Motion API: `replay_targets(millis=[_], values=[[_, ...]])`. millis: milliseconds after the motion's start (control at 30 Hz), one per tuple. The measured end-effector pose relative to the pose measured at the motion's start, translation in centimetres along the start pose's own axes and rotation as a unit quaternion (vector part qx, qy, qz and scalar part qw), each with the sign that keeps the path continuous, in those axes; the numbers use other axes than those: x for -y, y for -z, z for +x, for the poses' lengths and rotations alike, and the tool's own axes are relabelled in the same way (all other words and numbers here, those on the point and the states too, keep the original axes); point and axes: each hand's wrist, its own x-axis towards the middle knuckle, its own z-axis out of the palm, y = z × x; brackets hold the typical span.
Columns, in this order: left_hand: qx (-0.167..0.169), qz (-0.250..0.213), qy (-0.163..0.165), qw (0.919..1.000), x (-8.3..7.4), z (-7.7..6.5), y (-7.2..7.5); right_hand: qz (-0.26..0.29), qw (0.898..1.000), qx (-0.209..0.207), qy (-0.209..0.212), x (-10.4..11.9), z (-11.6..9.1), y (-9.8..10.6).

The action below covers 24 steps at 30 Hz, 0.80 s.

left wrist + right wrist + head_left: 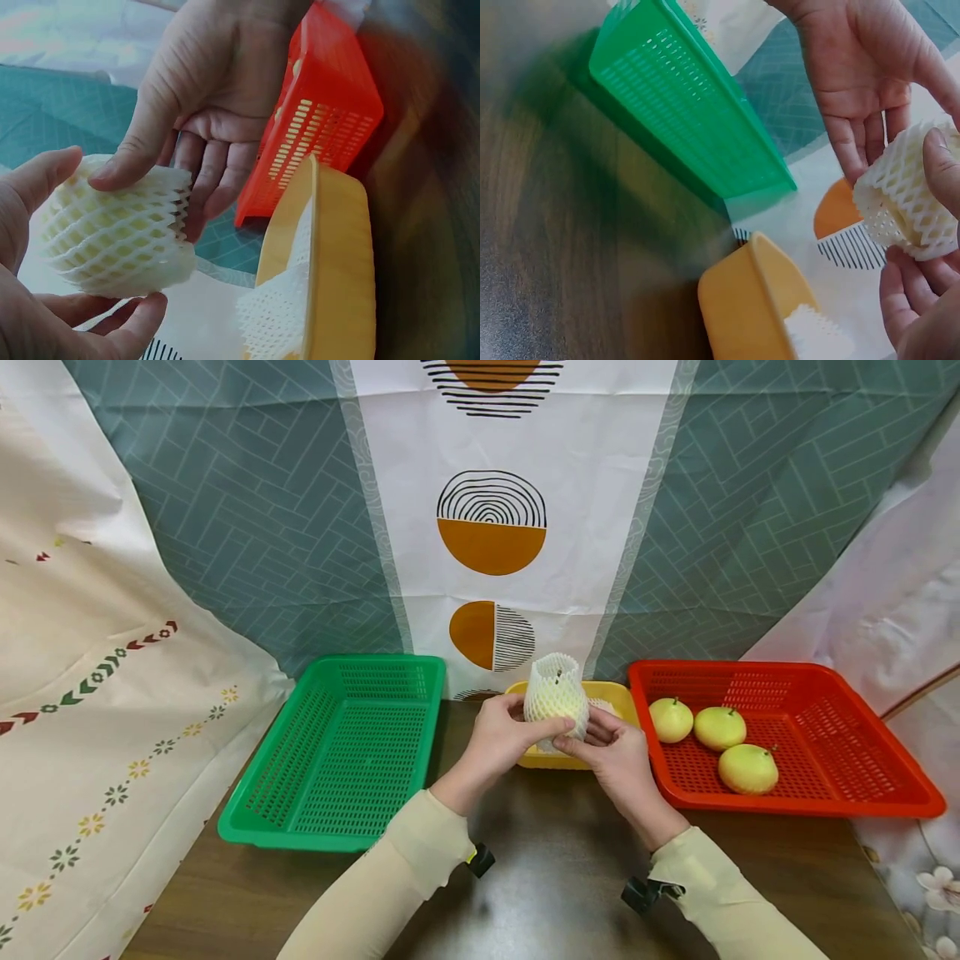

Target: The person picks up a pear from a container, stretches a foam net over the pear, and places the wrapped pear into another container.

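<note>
A pale yellow pear in a white foam net sleeve (557, 697) is held up over the yellow basket (551, 762). My left hand (504, 739) grips it from the left, the thumb across its front. From the other side my right hand (618, 760) holds the lower part with thumb and fingers. The sleeve's open end rises above the pear, and a dark stem shows inside it in the head view. Loose white foam netting (277, 311) lies in the yellow basket. Both hands partly cover the sleeve.
On the right, a red basket (825, 806) contains three yellow pears (720, 728). A green basket (352, 842) stands on the left of the brown table (555, 877). Patterned cloth (487, 443) hangs behind, close to the baskets.
</note>
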Motion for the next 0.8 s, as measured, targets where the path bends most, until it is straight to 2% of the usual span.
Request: replay_targets(millis=[100, 267, 533, 800], values=[[-0.003, 0.013, -0.002, 0.9999, -0.2, 0.0, 0.1, 0.001, 1.0, -0.003, 0.008, 0.8, -0.4, -0.3], [-0.005, 0.009, -0.009, 0.9999, -0.4, 0.2, 0.2, -0.025, 0.999, -0.02, 0.034, 1.5, -0.7, -0.7], [-0.018, 0.049, -0.011, 0.9985, -0.7, 0.7, 0.8, -0.043, 0.997, -0.025, 0.064, 1.8, -0.6, -1.4], [-0.016, 0.05, -0.008, 0.9986, -0.7, 1.0, 2.0, -0.05, 0.996, -0.025, 0.076, 1.6, -0.2, -2.2]])
